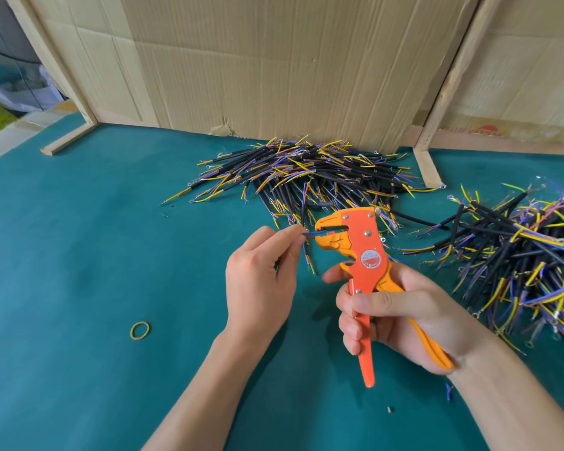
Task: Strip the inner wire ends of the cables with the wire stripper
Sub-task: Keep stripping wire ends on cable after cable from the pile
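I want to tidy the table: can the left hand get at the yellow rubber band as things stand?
Probably not yet: the way to the rubber band is free, but the left hand pinches a cable in the wire stripper.

2 cable piles lie on the counter (79, 255): the middle pile (306, 170) far back against the cardboard wall (274, 60), the right pile (528, 255) at the right edge. Before the middle pile, above the counter, the left hand (258, 281) holds a cable (307, 247) just left of the wire stripper (365, 252) in the right hand (398, 317). A rubber band (140, 330) lies on the counter left of both hands.
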